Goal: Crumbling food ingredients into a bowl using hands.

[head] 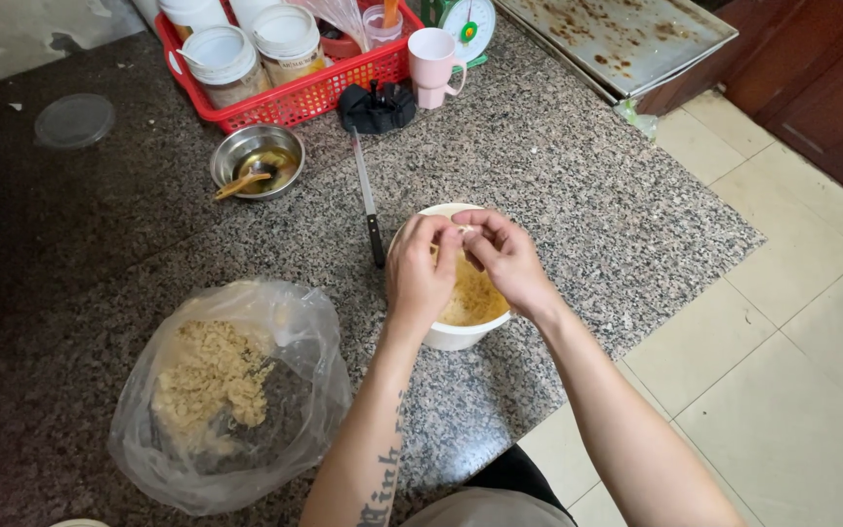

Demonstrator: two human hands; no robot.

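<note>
Left hand (420, 270): over the white bowl (456, 335), fingers (438, 234) bent and pinching a small pale piece (463, 229) at the tips.
Right hand (507, 259): facing the left, fingertips meeting it on the same piece; both hands grasp it above the bowl's far rim.
Bowl: on the granite table (558, 166) near its front edge, holding yellowish crumbly mix.
Knife (367, 200): flat on the table just left of the bowl, dark handle nearest the hands.
Plastic bag (231, 390): open, lower left, with pale crumbs inside; well apart from the bowl.
Steel dish (258, 159): with a spoon, beyond the knife.
Red basket (295, 98): jars inside, far edge.
Pink mug (434, 64): beside the basket.
</note>
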